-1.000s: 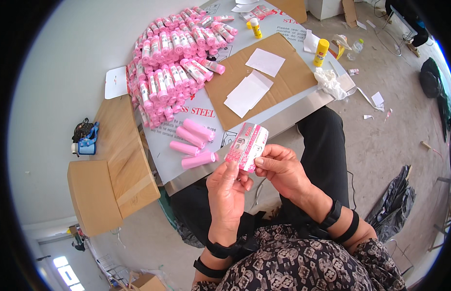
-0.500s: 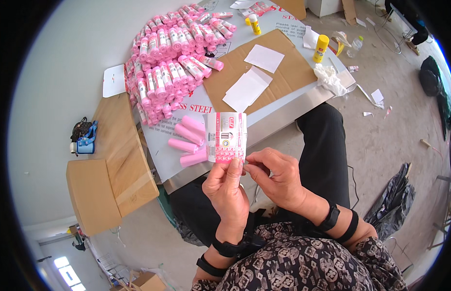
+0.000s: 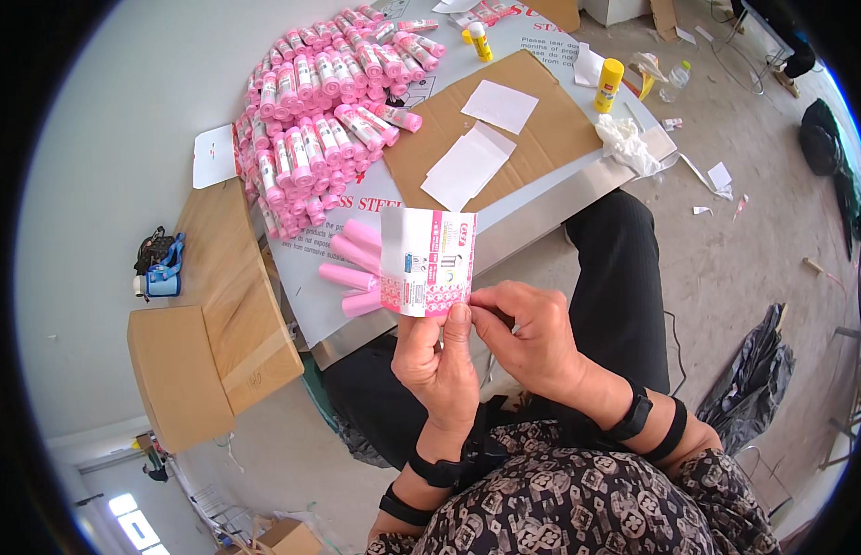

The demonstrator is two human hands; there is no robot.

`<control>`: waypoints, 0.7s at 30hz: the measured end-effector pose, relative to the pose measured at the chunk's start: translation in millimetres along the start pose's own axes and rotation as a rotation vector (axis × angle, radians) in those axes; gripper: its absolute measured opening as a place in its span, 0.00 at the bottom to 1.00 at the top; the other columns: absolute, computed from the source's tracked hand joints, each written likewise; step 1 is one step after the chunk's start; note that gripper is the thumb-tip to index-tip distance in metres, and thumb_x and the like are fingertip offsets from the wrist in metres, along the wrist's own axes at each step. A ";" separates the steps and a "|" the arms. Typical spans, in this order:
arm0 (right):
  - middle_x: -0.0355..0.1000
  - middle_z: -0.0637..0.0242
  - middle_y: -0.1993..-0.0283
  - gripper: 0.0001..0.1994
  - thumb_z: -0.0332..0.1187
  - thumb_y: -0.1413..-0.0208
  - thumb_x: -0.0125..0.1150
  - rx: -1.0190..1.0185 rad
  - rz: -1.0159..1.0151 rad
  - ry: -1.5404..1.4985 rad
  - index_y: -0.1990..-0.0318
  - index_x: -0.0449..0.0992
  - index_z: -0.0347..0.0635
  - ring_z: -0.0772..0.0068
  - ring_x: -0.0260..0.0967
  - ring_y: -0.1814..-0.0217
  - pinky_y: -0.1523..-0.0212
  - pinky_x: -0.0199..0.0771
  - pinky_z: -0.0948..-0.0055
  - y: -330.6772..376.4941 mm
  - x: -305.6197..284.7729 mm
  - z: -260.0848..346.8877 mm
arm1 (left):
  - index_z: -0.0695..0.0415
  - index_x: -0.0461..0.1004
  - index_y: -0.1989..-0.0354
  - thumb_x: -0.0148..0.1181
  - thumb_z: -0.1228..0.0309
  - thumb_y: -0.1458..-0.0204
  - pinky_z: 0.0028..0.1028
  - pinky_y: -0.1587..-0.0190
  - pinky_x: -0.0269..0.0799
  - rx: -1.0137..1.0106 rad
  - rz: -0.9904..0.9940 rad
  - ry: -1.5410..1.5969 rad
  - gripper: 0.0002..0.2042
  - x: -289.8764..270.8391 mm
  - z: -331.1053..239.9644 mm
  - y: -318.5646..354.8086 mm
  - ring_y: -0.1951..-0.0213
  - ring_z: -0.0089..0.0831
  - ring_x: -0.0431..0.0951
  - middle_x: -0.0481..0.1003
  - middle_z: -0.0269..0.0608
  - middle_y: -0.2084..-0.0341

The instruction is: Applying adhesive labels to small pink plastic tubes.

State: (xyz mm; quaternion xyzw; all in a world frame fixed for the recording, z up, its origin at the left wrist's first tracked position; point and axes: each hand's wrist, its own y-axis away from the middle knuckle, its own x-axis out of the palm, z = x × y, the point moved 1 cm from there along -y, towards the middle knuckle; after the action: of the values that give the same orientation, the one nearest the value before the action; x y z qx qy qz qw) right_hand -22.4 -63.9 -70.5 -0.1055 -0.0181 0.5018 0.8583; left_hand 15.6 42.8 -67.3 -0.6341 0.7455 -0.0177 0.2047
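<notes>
A printed pink and white paper label [image 3: 428, 262] stands upright in my left hand [image 3: 437, 367], pinched at its bottom edge between thumb and fingers. My right hand [image 3: 530, 331] is closed at the label's lower right corner, its thumb and forefinger pressed together there; whatever else they may hold is hidden. Behind the label, on the table, lie several bare pink rolls [image 3: 349, 276], partly covered by it. Farther off, a big stack of pink rolls with labels round them [image 3: 305, 153] fills the table's left side.
On the table [image 3: 523, 227] lies a brown cardboard sheet [image 3: 564, 120] bearing white paper labels [image 3: 467, 166], face down. Yellow glue sticks [image 3: 609, 86] and crumpled white tissue [image 3: 625, 146] are to the right. A wooden bench with a cardboard box [image 3: 179, 370] stands left.
The label has turned and spread wider toward the left, showing more of its printed face. My hands stay close together at its lower edge.
</notes>
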 end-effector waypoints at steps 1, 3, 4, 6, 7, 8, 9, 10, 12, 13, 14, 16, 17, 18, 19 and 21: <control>0.72 0.53 0.75 0.04 0.22 0.53 0.61 0.000 -0.001 0.000 0.69 0.75 0.32 0.52 0.71 0.74 0.75 0.70 0.64 0.0 -0.1 -0.3 | 0.68 0.75 0.69 0.57 0.77 0.44 0.18 0.64 0.66 0.000 0.001 0.000 0.05 -1.0 0.0 0.6 0.68 0.16 0.69 0.74 0.34 0.70; 0.71 0.52 0.76 0.03 0.23 0.53 0.61 -0.024 -0.027 0.013 0.70 0.75 0.32 0.51 0.71 0.75 0.75 0.70 0.63 -0.3 -0.1 -2.0 | 0.66 0.76 0.57 0.57 0.78 0.45 0.24 0.61 0.70 -0.077 0.070 -0.005 0.09 -3.6 1.0 2.2 0.63 0.26 0.75 0.76 0.42 0.63; 0.71 0.52 0.76 0.03 0.23 0.53 0.61 -0.024 -0.028 0.013 0.70 0.75 0.32 0.51 0.71 0.75 0.75 0.70 0.63 -0.1 0.8 -4.1 | 0.66 0.76 0.57 0.57 0.78 0.45 0.24 0.61 0.70 -0.077 0.071 -0.005 0.09 -3.1 0.1 2.0 0.63 0.26 0.75 0.76 0.42 0.63; 0.70 0.53 0.77 0.02 0.22 0.54 0.61 -0.106 -0.049 0.074 0.73 0.73 0.33 0.51 0.70 0.77 0.77 0.69 0.62 0.2 2.1 -7.5 | 0.67 0.76 0.58 0.57 0.78 0.45 0.25 0.60 0.71 -0.032 0.075 -0.022 0.08 -1.4 -3.0 1.0 0.63 0.26 0.75 0.76 0.42 0.63; 0.70 0.53 0.77 0.02 0.22 0.54 0.61 -0.105 -0.049 0.073 0.73 0.73 0.33 0.51 0.70 0.77 0.77 0.69 0.62 -0.4 1.7 -7.3 | 0.67 0.76 0.58 0.57 0.78 0.45 0.25 0.60 0.71 -0.032 0.075 -0.023 0.08 -1.7 -3.0 0.6 0.63 0.26 0.75 0.76 0.42 0.63; 0.69 0.54 0.78 0.03 0.22 0.54 0.60 -0.149 -0.033 0.107 0.74 0.72 0.34 0.51 0.69 0.78 0.78 0.68 0.63 -1.4 0.9 -6.6 | 0.67 0.76 0.58 0.57 0.78 0.45 0.25 0.60 0.71 -0.010 0.079 -0.052 0.08 -1.9 -3.1 0.0 0.63 0.26 0.75 0.76 0.42 0.63; 0.69 0.54 0.79 0.04 0.22 0.54 0.60 -0.192 -0.017 0.141 0.75 0.71 0.34 0.51 0.68 0.79 0.79 0.67 0.63 -2.4 0.3 -5.7 | 0.67 0.76 0.59 0.57 0.78 0.45 0.24 0.61 0.71 0.013 0.083 -0.080 0.08 -2.2 -3.3 -0.6 0.63 0.26 0.75 0.76 0.42 0.63; 0.69 0.54 0.79 0.04 0.22 0.54 0.60 -0.191 -0.018 0.142 0.75 0.71 0.34 0.51 0.68 0.79 0.79 0.67 0.63 -3.7 -0.4 -5.7 | 0.67 0.76 0.59 0.57 0.78 0.45 0.24 0.61 0.71 0.012 0.084 -0.080 0.08 -1.8 -3.4 -1.5 0.63 0.26 0.75 0.76 0.42 0.63; 0.67 0.54 0.80 0.04 0.21 0.56 0.60 -0.189 -0.024 0.135 0.76 0.70 0.35 0.52 0.67 0.80 0.80 0.67 0.64 -5.5 -1.7 -6.0 | 0.67 0.77 0.61 0.57 0.78 0.45 0.24 0.61 0.70 0.009 0.095 -0.060 0.07 -1.1 -4.2 -3.3 0.65 0.24 0.75 0.76 0.42 0.64; 0.67 0.54 0.80 0.04 0.21 0.56 0.60 -0.189 -0.023 0.133 0.76 0.70 0.35 0.52 0.67 0.80 0.80 0.67 0.64 -5.4 -1.7 -5.7 | 0.67 0.77 0.61 0.57 0.78 0.45 0.24 0.61 0.70 0.009 0.095 -0.062 0.07 -2.3 -2.8 -3.2 0.65 0.24 0.75 0.76 0.42 0.64; 0.67 0.57 0.81 0.04 0.21 0.55 0.60 -0.158 -0.029 0.088 0.77 0.70 0.35 0.59 0.66 0.81 0.80 0.65 0.67 -5.3 -2.1 -6.0 | 0.67 0.77 0.62 0.57 0.78 0.45 0.23 0.62 0.70 -0.001 0.094 0.012 0.06 -3.6 0.4 -2.6 0.66 0.23 0.74 0.76 0.40 0.65; 0.66 0.59 0.82 0.04 0.22 0.55 0.59 -0.127 -0.034 0.042 0.77 0.71 0.35 0.66 0.65 0.83 0.81 0.63 0.70 -4.7 -3.7 -6.1 | 0.67 0.77 0.63 0.57 0.79 0.45 0.23 0.63 0.69 -0.012 0.092 0.086 0.05 -4.1 2.0 -2.4 0.67 0.22 0.73 0.76 0.39 0.66; 0.66 0.64 0.82 0.03 0.22 0.54 0.59 0.019 0.000 -0.081 0.76 0.72 0.34 0.74 0.62 0.81 0.81 0.62 0.73 -4.3 -5.3 -7.0 | 0.68 0.76 0.64 0.57 0.79 0.45 0.23 0.64 0.69 -0.139 0.056 0.301 0.05 -3.2 2.9 -3.0 0.68 0.21 0.72 0.76 0.38 0.67; 0.66 0.68 0.83 0.03 0.22 0.53 0.58 0.166 0.033 -0.204 0.76 0.72 0.34 0.83 0.60 0.80 0.80 0.60 0.77 -3.6 -6.5 -8.6 | 0.68 0.76 0.65 0.57 0.79 0.45 0.22 0.64 0.68 -0.265 0.018 0.517 0.05 -2.8 3.5 -3.0 0.68 0.20 0.71 0.76 0.36 0.68; 0.66 0.68 0.83 0.03 0.22 0.53 0.58 0.166 0.031 -0.203 0.76 0.72 0.34 0.83 0.60 0.80 0.80 0.60 0.77 -4.4 -8.3 -11.5 | 0.68 0.76 0.65 0.57 0.79 0.45 0.22 0.64 0.68 -0.266 0.020 0.517 0.05 -2.7 2.1 -3.1 0.68 0.20 0.71 0.76 0.36 0.68; 0.66 0.74 0.81 0.05 0.23 0.51 0.58 0.357 -0.001 -0.436 0.76 0.73 0.33 0.90 0.56 0.76 0.78 0.59 0.82 -6.1 -10.7 -22.6 | 0.68 0.77 0.65 0.57 0.79 0.45 0.21 0.65 0.67 -0.332 0.013 0.592 0.05 -2.5 0.5 -3.1 0.68 0.18 0.70 0.76 0.35 0.69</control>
State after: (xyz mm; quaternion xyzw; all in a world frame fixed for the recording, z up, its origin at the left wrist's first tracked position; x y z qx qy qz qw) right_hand -19.3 -79.7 -90.6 0.1577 -0.1137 0.5075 0.8394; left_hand 18.9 44.7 -66.2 -0.6213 0.7693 -0.0778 -0.1265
